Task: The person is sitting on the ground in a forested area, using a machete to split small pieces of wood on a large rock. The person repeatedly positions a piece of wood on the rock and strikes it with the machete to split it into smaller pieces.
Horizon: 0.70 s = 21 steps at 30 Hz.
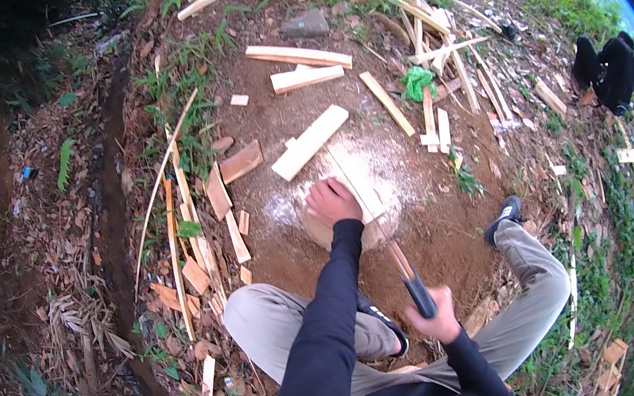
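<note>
My left hand (333, 200), fingers curled, rests over a round wooden block (317, 232) on the ground and grips a pale piece of wood (369, 201). Most of that grip is hidden under the hand. The dark handle of a long, thin-bladed knife (418, 293) is in my right hand (437, 317). Its blade runs up and away across the block, just right of my left hand, along the pale piece; glare blurs where they meet. Beyond the block a wider pale board (311, 143) lies slantwise on the ground.
Cut wood strips (298, 56) lie farther out, with a pile of long slats (441, 41) and a green plastic bag (418, 83) at the far right. Brown offcuts (240, 161) lie to the left. My legs (536, 281) bend around the block. A dark-clothed person (611, 71) is at the right edge.
</note>
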Tool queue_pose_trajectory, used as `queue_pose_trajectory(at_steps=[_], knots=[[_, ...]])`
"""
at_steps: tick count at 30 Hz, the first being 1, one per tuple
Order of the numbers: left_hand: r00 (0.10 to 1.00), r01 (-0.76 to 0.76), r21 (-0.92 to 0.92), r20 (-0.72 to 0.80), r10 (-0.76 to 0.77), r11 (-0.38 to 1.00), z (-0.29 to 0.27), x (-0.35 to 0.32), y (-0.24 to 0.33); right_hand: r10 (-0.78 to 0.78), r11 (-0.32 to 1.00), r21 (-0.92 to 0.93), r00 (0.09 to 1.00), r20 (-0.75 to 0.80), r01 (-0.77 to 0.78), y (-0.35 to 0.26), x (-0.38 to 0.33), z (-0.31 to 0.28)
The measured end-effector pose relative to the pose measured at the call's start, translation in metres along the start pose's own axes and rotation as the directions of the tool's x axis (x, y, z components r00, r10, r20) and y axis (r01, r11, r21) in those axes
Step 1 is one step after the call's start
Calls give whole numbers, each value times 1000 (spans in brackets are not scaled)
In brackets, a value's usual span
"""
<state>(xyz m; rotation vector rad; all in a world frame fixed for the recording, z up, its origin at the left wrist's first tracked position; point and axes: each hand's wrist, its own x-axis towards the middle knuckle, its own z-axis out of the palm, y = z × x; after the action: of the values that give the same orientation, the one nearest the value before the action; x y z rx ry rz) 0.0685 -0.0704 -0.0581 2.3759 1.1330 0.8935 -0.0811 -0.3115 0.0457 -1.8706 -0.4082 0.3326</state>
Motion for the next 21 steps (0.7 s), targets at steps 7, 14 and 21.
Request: queue_pose_trajectory(at_steps=[7, 14, 21], knots=[[1000, -13, 12, 8, 13, 1000, -8, 12, -11, 0, 998, 70, 1000, 24, -2, 4, 12, 8], [1000, 8, -22, -9, -9, 1000, -12, 8, 0, -101, 993, 65, 994, -37, 103, 16, -22, 1], [999, 8, 26, -31, -7, 1000, -11, 5, -6, -130, 989, 52, 984, -118, 137, -14, 1, -8]])
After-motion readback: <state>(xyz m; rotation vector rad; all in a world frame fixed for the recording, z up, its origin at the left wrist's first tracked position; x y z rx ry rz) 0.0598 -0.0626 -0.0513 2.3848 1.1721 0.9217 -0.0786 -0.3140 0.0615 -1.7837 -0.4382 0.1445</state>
